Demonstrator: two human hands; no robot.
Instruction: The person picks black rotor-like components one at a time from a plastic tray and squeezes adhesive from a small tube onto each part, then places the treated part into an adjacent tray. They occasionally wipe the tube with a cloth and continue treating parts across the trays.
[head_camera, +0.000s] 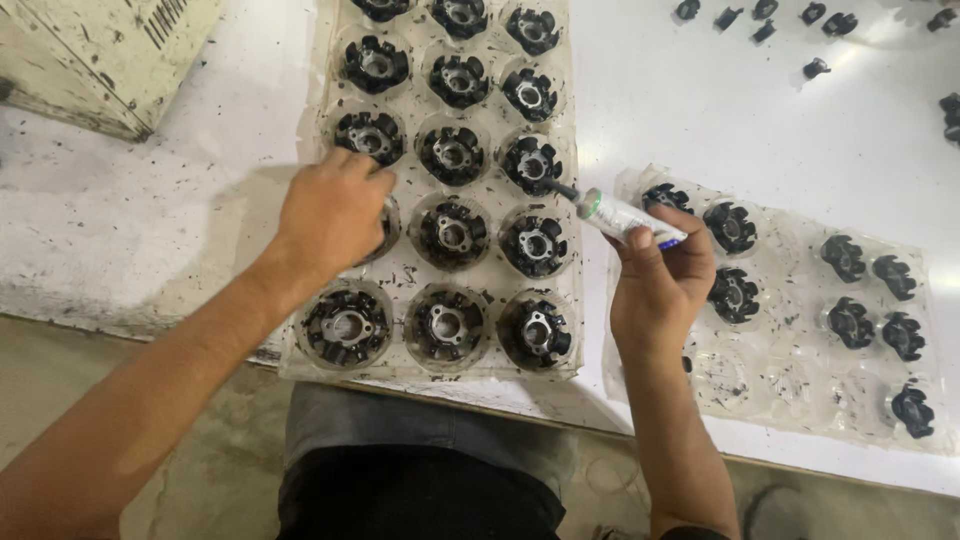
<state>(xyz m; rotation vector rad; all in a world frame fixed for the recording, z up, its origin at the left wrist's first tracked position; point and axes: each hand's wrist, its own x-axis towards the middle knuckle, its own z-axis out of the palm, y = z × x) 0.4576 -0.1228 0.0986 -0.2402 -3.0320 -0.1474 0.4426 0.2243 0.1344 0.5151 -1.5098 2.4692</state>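
Observation:
My left hand (332, 215) rests on a clear plastic tray (312, 120), its fingers curled over a black round toothed part in the left column that it mostly hides. Several similar black toothed parts (452, 155) sit in the tray's round pockets. My right hand (660, 280) grips a small white tube (625, 217) with a dark nozzle. The nozzle tip touches the toothed part (531, 163) in the right column of the tray.
A second clear tray (790, 380) lies to the right, partly filled with black parts (850, 322). Small loose black pieces (816, 68) lie on the white table at the top right. A worn cream metal box (100, 55) stands at the top left.

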